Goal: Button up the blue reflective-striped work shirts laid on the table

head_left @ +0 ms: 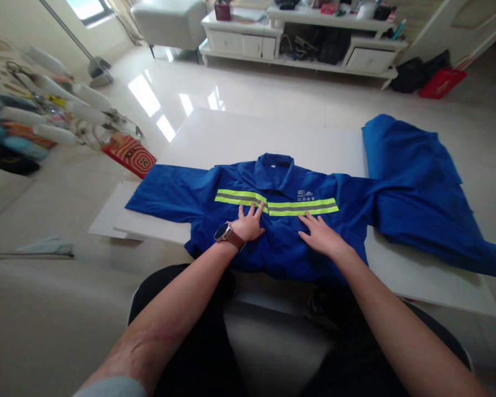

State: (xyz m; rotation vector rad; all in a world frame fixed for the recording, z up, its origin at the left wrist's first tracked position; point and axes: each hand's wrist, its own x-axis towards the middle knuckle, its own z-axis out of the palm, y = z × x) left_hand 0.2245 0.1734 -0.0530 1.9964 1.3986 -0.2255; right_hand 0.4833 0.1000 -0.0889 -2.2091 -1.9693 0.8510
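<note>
A blue work jacket [240,237] with a yellow-green reflective stripe lies front up, collar away from me, its sleeves spread to both sides on a white table [314,138]. My left hand [249,223] lies on the jacket front just below the stripe, near the middle closure, fingers spread. Flat on the chest to the right rests my right hand [321,234], fingers apart, by a pocket flap below the printed logo. Neither hand grips the cloth. The jacket's lower edge hangs over the near table edge.
More blue cloth [417,187] is heaped on the table's right side, meeting the jacket's sleeve. A red patterned bag [130,154] stands beyond the left sleeve. A white cabinet [240,44] and a grey stool [169,25] stand at the back. A sofa [45,309] is at left.
</note>
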